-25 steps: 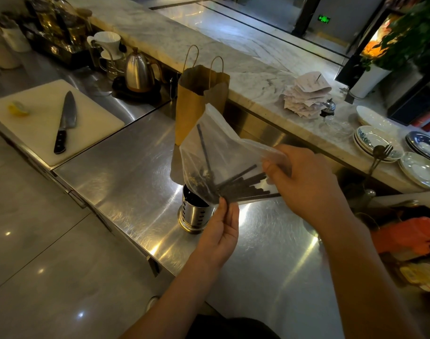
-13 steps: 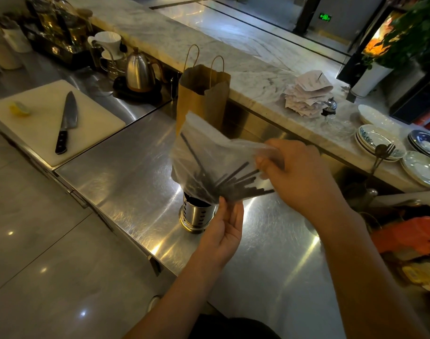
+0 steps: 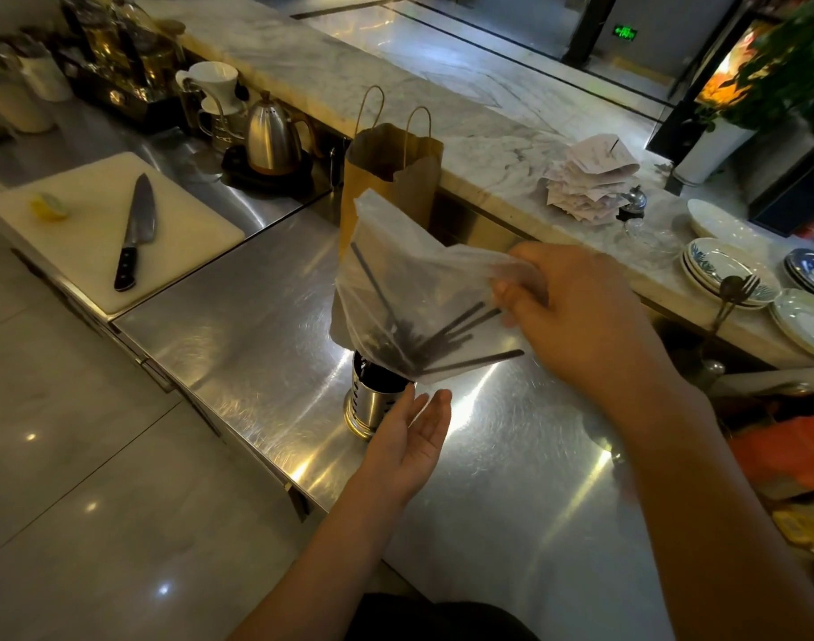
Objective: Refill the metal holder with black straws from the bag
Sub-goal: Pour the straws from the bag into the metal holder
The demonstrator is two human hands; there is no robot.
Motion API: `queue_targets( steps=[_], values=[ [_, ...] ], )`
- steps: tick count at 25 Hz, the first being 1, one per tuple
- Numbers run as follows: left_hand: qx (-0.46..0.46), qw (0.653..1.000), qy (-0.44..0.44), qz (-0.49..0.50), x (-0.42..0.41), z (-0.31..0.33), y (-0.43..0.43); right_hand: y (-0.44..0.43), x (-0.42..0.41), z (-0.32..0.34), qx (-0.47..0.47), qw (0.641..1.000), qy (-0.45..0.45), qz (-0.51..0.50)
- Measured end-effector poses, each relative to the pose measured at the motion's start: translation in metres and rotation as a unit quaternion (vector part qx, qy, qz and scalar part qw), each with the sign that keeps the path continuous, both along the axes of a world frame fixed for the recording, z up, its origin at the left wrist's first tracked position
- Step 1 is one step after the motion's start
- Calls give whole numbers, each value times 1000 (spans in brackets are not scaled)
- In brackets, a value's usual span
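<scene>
Right hand [image 3: 576, 312] pinches the clear plastic bag [image 3: 410, 279] tipped mouth-down over the metal holder [image 3: 370, 402] on the steel counter [image 3: 257, 335], black straws [image 3: 447, 337] fanning down-left toward it; left hand [image 3: 410, 437] open, nearest, beside the holder.

Steel counter [image 3: 238, 335], marble bar [image 3: 442, 108], tiled floor [image 3: 72, 455]

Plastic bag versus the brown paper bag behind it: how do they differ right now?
The plastic bag is translucent, showing black straws inside; the paper bag is opaque brown. The plastic bag is held in the air by the right hand, tipped down over the metal holder; the paper bag stands upright on the steel counter, untouched. The paper bag has loop handles; the plastic bag shows none.
</scene>
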State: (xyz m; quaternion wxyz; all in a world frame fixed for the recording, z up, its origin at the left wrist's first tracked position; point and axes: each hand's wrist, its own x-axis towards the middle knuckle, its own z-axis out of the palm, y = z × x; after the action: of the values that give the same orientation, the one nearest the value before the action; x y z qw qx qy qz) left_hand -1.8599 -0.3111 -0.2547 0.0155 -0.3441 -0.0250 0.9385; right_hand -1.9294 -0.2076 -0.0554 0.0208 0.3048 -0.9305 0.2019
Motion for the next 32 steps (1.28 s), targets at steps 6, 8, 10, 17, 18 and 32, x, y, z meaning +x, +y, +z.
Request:
queue_targets(
  steps=[6, 8, 10, 17, 18, 32],
  values=[
    [-433, 889, -149, 24, 7, -16, -22, -4, 1, 9, 5, 1000, 3, 7],
    [-630, 757, -170, 18, 9, -19, -32, -5, 0, 11, -6, 1000, 8, 12],
    [-729, 669, -147, -4, 10, -23, -40, -7, 0, 11, -3, 1000, 8, 17],
    [-733, 678, -46, -31, 1, -7, -62, -9, -9, 10, -3, 1000, -4, 27],
    [-725, 687, -36, -31, -1, -5, -66, -10, -9, 10, -2, 1000, -8, 29],
    [-625, 780, 16, -31, -10, -5, -84, -15, -17, 24, -5, 998, -23, 54]
  ],
)
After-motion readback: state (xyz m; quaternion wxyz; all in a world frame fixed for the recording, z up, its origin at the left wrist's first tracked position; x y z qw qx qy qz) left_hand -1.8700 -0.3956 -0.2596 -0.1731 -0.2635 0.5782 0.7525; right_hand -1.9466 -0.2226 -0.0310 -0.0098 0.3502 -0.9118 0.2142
